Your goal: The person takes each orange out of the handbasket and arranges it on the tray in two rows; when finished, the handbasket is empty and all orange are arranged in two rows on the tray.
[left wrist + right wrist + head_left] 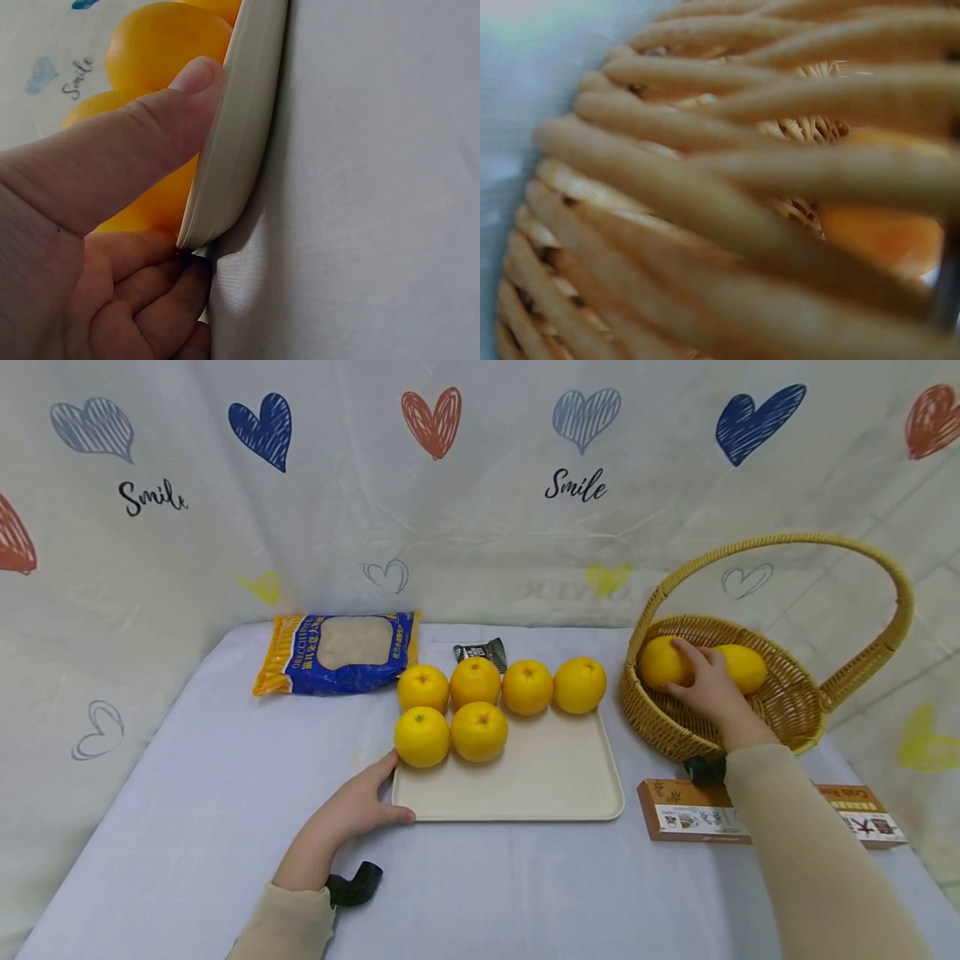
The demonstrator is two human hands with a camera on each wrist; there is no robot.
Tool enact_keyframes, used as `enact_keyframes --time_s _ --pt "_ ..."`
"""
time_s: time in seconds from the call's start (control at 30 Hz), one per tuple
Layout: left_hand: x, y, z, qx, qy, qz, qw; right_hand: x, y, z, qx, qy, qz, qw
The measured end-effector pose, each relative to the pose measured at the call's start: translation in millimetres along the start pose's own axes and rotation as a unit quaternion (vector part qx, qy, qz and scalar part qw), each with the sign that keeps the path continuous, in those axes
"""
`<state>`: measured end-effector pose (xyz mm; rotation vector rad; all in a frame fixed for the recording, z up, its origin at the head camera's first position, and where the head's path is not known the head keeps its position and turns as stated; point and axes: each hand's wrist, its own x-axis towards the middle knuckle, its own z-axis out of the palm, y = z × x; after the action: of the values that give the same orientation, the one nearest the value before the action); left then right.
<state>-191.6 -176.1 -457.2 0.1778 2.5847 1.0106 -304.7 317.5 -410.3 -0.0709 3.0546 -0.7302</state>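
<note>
"Smile" twice on the backdrop cloth; blue-yellow bag reads "ORECCHIE…" plus Chinese characters; box shows "Crab Ro…"; black packet lettering illegible.

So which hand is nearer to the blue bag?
Left. The left hand holds the tray, in front of the blue bag; the right hand is in the basket, farther right.

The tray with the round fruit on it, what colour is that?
The tray is plain cream; the head view shows it best.
</note>
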Motion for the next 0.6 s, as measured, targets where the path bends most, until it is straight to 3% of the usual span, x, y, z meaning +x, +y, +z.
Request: enact_keyframes --time_s 0.23,0.6 --pt "0.9 0.7 -0.1 0.003 -0.001 -0.002 1.0000 4.8 2.3 -1.2 0.007 -0.007 -0.026 0.9996" --pt "-0.6 0.1 -1.0 0.007 -0.002 -0.001 1.0000 0.7 2.7 -4.0 0.022 -0.006 -0.018 0.9996"
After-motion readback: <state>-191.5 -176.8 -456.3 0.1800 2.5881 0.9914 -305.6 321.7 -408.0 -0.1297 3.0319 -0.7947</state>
